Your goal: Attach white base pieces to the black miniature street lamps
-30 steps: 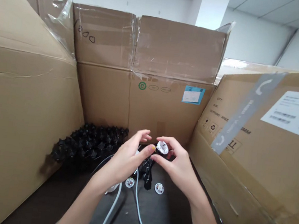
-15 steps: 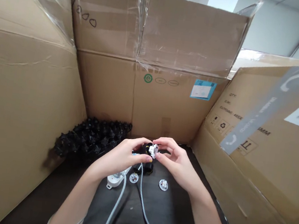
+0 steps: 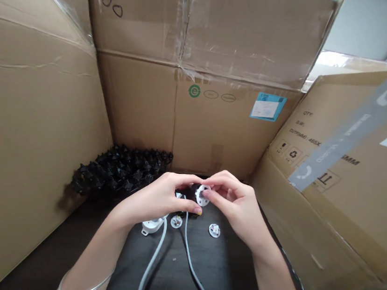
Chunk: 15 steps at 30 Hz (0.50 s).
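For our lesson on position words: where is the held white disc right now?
In the head view, the white disc is below and right of centre, between left hand and right hand.

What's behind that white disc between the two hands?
Behind the disc, a black part shows past its left edge, in the left hand. The disc and hand cover the rest, so I can't tell whether the two are joined.

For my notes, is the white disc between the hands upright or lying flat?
Roughly upright: the white disc has its round face turned toward the camera.
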{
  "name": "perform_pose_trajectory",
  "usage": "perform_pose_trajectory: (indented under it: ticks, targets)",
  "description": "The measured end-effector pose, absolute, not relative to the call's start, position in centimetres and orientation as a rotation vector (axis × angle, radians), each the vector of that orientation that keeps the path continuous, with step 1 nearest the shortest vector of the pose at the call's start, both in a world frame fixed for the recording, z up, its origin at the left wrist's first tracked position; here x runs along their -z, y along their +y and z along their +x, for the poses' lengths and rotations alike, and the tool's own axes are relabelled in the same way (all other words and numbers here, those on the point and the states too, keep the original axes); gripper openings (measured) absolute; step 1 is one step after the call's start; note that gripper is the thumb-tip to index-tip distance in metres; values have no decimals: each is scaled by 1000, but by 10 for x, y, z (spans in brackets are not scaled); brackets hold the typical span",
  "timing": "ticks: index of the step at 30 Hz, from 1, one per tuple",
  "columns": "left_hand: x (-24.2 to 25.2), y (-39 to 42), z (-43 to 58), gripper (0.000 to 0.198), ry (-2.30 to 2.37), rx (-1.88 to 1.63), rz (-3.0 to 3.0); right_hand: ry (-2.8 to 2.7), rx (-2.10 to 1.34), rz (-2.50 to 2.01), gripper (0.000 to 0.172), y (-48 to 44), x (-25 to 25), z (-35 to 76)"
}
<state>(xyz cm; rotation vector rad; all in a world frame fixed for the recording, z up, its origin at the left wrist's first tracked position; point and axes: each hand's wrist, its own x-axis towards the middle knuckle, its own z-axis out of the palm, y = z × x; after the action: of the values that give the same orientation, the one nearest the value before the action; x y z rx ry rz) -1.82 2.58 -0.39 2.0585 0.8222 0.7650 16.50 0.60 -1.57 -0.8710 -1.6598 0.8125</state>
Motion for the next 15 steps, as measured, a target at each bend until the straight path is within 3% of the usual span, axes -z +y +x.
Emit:
perform_pose_trajectory:
  ticks: [15]
  targets:
    - [8, 26, -10, 43, 770, -817, 2027, -1717, -594, -984, 4, 4, 17, 165]
